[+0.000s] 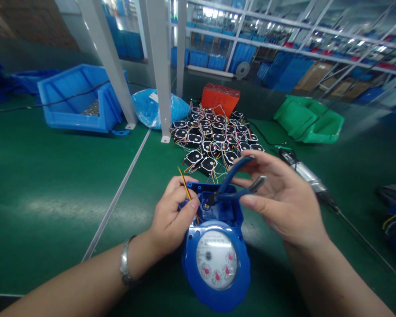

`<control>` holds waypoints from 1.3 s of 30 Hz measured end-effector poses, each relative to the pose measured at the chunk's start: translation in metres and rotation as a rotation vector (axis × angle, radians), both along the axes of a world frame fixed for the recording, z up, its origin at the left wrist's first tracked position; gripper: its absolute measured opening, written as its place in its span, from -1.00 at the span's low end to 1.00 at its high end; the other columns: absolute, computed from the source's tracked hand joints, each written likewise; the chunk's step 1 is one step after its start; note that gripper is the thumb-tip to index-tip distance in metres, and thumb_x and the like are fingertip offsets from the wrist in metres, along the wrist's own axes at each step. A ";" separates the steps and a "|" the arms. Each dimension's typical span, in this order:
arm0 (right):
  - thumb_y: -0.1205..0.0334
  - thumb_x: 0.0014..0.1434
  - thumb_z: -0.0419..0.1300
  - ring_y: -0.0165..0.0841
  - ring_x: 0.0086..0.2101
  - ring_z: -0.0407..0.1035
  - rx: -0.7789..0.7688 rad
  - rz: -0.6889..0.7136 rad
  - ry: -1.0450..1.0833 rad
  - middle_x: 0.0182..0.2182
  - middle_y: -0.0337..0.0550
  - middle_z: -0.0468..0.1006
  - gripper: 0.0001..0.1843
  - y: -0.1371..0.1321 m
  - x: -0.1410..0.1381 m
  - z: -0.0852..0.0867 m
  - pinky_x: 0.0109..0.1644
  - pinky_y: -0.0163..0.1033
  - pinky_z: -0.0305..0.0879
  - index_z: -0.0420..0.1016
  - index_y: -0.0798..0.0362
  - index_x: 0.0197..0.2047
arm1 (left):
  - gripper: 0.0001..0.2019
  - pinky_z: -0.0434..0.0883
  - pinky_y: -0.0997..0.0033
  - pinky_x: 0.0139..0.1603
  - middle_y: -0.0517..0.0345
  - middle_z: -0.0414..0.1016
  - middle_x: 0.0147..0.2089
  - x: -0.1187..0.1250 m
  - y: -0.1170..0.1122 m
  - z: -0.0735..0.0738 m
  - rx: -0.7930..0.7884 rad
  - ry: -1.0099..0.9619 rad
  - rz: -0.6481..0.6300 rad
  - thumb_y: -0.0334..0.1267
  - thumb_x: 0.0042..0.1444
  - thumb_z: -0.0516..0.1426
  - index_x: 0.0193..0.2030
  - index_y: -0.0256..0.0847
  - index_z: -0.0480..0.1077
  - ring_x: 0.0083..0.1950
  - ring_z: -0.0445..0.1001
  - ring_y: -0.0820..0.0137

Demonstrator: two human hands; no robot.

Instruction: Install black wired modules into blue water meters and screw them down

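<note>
A blue water meter (pixel 216 259) with a round white dial lies in front of me, and its box-shaped compartment (pixel 229 213) at the far end is uncovered. My left hand (pixel 176 211) is closed at the left rim of this compartment. Between its thumb and fingers are thin yellow and red wires (pixel 185 185), their ends pointing up. My right hand (pixel 280 193) holds blue-handled pliers (pixel 236 174) with the handles spread. The dark head of the pliers is over the compartment, near a small brass-coloured fitting (pixel 206 205). Whether the jaws touch anything is unclear.
Several black modules with coloured wires (pixel 219 138) lie beyond the meter, before a red box (pixel 220 99). A blue bin (pixel 79 101) and blue plastic bag (pixel 152 108) stand left; a green bin (pixel 308 119) and electric screwdriver (pixel 305 174) right. Grey posts (pixel 160 66) rise behind.
</note>
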State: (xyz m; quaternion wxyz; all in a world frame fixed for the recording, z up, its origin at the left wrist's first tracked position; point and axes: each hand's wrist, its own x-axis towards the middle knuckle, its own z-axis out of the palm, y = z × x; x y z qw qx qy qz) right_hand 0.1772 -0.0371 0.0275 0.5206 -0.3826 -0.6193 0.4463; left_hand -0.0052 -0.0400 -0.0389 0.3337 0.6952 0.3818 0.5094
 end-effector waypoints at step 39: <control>0.58 -0.01 -0.04 -0.40 0.05 0.19 0.272 0.127 -1.317 0.02 -0.25 0.31 -0.46 0.105 0.002 -0.059 0.16 -0.25 0.15 0.36 -0.01 0.00 | -0.83 0.29 0.24 -0.12 -0.01 0.31 -0.20 -0.002 0.002 -0.001 -0.035 -0.034 -0.003 -0.33 0.07 0.00 -0.49 -0.27 0.32 -0.10 0.30 0.28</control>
